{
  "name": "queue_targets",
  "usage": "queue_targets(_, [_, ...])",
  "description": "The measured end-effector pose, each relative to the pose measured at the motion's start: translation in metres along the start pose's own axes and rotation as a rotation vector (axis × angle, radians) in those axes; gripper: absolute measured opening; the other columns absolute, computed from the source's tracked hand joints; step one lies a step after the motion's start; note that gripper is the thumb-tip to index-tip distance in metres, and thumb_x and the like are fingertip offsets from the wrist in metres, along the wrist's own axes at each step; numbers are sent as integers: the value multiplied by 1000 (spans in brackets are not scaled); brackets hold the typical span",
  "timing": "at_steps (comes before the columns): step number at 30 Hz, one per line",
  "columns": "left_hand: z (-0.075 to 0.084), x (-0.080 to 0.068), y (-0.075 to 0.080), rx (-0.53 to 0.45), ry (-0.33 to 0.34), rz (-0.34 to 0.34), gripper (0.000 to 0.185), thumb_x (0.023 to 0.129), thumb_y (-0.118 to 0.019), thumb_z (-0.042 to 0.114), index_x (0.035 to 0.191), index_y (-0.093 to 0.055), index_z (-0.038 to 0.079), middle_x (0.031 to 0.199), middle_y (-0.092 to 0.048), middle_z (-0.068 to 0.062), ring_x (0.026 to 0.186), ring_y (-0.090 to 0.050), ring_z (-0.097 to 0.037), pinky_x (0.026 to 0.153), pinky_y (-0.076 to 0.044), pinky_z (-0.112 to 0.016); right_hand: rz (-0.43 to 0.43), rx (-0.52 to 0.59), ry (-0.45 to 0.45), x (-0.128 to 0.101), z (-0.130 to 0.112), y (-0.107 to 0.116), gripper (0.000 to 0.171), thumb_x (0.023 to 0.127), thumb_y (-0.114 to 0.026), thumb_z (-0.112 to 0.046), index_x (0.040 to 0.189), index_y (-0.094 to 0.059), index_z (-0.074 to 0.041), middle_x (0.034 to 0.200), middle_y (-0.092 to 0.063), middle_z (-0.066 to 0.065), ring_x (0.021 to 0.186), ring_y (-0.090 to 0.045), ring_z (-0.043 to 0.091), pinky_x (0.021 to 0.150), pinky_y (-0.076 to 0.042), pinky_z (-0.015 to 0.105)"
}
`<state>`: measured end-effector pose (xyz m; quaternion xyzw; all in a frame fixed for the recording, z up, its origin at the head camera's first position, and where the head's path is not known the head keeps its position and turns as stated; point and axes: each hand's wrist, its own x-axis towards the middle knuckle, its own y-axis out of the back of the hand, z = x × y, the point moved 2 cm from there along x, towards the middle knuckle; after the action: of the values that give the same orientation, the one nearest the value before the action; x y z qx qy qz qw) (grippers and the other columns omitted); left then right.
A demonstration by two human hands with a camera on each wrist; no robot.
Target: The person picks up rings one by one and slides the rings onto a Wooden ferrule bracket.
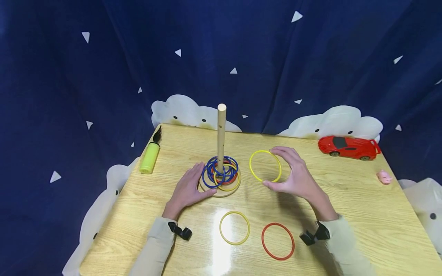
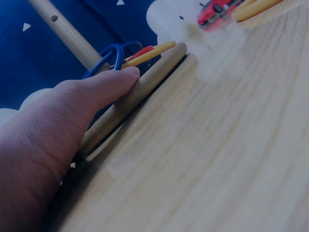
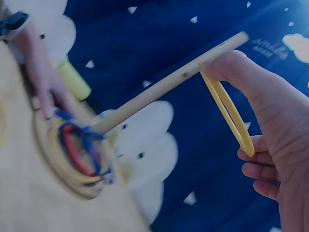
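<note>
A wooden pole [image 1: 221,142] stands upright on a round wooden base [image 1: 224,195], with several blue, red and yellow rings heaped around its foot. My left hand [image 1: 188,188] rests along the left and front of that base, fingers fairly straight. In the left wrist view its thumb [image 2: 108,87] lies on the base's rim [image 2: 140,94]. To the right of the pole, my right hand [image 1: 293,172] holds a yellow ring [image 1: 263,151] raised above the table. Thumb and fingers grip opposite sides of this ring [image 3: 248,146] in the right wrist view.
Nearer me on the table lie another yellow ring [image 1: 221,226] and a red ring [image 1: 277,224]. A lime-green hand pump [image 1: 150,157] is at the left edge. Far right are a red toy car [image 1: 352,148] and a small pink object [image 1: 384,177]. A blue curtain [image 1: 221,46] hangs behind.
</note>
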<state>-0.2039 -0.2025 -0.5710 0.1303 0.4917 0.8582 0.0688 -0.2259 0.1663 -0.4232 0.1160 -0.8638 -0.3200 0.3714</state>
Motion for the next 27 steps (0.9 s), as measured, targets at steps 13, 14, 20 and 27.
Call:
queue_targets(13, [1,1,1,-2,-6,4,117,84,-64,81,167,-24,9,171,-29,-12,159,-24,-30,130,-19,-48,47,155,159,77,-40,37,87,54,-98,-20,133,-67,0,135,-66,14,126,-54,28,109,-44,25])
queue_targets(14, [1,1,1,-1,-5,2,117,84,-64,81,167,-24,9,171,-29,-12,159,-23,-30,130,-19,-48,48,153,173,82,-43,38,87,54,-97,-21,133,-67,0,135,-66,14,126,-54,28,109,-43,25])
queue_targets(20, [3,0,3,2,-7,2,117,84,-64,81,167,-23,9,171,-28,-13,159,-23,-31,130,-20,-50,68,171,247,111,-58,39,86,58,-96,-32,132,-67,2,132,-66,16,125,-55,30,109,-45,26])
queue_targets(27, [0,0,1,5,-12,9,118,83,-63,83,168,-22,11,171,-28,-13,159,-24,-31,130,-21,-50,87,107,334,141,-74,35,87,62,-94,-39,130,-66,5,130,-67,16,124,-56,29,108,-44,33])
